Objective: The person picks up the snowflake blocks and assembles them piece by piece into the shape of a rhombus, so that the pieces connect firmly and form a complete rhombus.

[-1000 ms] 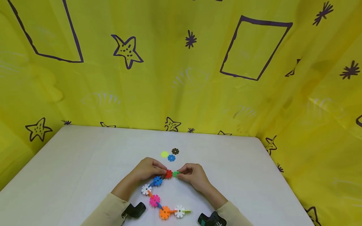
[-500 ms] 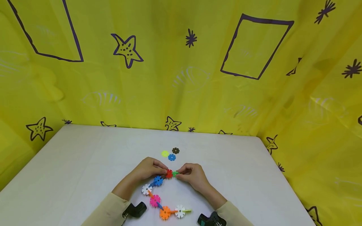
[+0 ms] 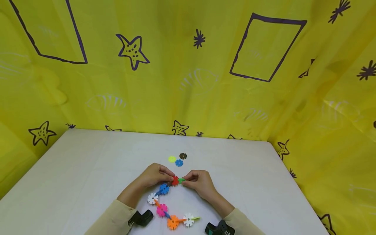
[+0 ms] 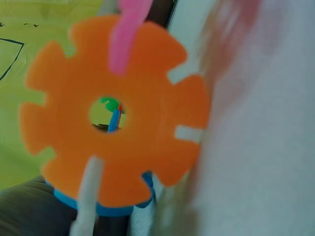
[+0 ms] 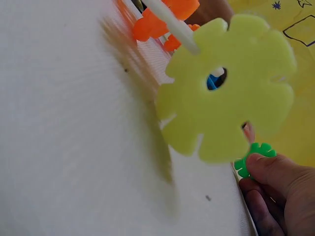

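Observation:
In the head view my left hand (image 3: 155, 174) pinches a red notched disc (image 3: 175, 180), the upper end of a chain of slotted plastic discs. Facing it, my right hand (image 3: 200, 182) pinches a green notched disc (image 3: 180, 180) whose edge meets the red one. From the red disc the chain curves down through a blue disc (image 3: 164, 188), a white disc (image 3: 152, 198), a pink disc (image 3: 162, 210) and an orange disc (image 4: 133, 157), which fills much of the left wrist view. A yellow-green disc (image 5: 236, 98) looms large in the right wrist view.
Beyond the hands, a loose yellow disc (image 3: 172, 159), a brown disc (image 3: 183, 156) and a second blue disc (image 3: 179, 163) lie together on the white table (image 3: 97, 163). Yellow cloth (image 3: 164, 98) with drawn shapes encloses the table's back and sides.
The green disc has come slightly left against the red one and now shows narrower, as if turned. The lower chain has shifted a little rightward and down. Both hands keep their pinch.

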The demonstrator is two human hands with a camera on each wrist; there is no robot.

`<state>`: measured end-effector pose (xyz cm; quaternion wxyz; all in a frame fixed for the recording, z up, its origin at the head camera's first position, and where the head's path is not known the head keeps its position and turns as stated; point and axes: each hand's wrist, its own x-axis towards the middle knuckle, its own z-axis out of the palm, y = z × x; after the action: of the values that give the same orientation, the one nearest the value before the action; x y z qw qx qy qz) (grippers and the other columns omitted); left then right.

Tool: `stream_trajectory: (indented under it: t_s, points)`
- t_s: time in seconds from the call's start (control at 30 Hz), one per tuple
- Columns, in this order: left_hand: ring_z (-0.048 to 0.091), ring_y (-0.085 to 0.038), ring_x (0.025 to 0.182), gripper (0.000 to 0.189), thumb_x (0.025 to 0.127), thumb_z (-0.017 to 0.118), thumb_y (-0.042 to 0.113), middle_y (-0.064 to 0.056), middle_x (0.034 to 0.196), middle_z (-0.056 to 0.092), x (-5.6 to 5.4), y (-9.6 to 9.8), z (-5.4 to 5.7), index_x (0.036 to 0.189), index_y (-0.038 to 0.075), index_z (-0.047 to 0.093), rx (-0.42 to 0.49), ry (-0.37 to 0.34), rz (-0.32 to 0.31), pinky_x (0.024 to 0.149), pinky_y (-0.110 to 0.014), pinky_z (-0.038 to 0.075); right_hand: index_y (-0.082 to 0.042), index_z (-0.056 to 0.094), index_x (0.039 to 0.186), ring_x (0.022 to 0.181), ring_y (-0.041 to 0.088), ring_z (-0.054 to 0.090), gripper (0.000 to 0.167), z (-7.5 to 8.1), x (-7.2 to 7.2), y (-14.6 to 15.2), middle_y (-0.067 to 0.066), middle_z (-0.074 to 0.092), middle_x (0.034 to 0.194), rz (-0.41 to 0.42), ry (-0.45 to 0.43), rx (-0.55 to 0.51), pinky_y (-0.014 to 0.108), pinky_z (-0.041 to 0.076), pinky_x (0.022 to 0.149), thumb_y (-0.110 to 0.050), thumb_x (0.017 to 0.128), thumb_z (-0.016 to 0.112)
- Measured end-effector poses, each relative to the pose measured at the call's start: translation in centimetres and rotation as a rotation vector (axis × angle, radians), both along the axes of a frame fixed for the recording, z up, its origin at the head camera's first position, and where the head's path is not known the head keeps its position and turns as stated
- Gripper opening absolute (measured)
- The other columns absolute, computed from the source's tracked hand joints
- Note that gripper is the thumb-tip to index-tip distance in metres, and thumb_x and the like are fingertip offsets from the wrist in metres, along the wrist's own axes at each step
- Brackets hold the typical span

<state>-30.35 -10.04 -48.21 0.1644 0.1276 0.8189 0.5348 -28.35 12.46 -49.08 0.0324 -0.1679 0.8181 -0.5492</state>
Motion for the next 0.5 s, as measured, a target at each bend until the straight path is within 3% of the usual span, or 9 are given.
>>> stream_trajectory:
  t_s: [0.27,0.5]
  points:
    - [0.065,-0.008,0.067,0.019,0.086,0.076,0.012,-0.009,0.083,0.075,0.14,0.05,-0.16,0.098,-0.003,0.076,0.023,-0.028,0.011,0.066,-0.024,0.057,-0.004,0.075,0.085,0.067,0.005,0.067,0.009,-0.81,-0.35,0.00,0.010,0.075,0.085,0.020,0.016,-0.022,0.019,0.056,0.063,-0.008,0.079,0.082]
    - [0.066,-0.010,0.067,0.020,0.086,0.076,0.012,-0.010,0.083,0.075,0.76,0.00,0.34,0.099,-0.003,0.076,0.036,-0.108,0.041,0.066,-0.027,0.059,-0.007,0.076,0.087,0.068,0.006,0.067,0.009,-0.80,-0.35,0.10,0.007,0.074,0.086,0.040,0.007,0.012,0.019,0.056,0.065,-0.010,0.080,0.081]
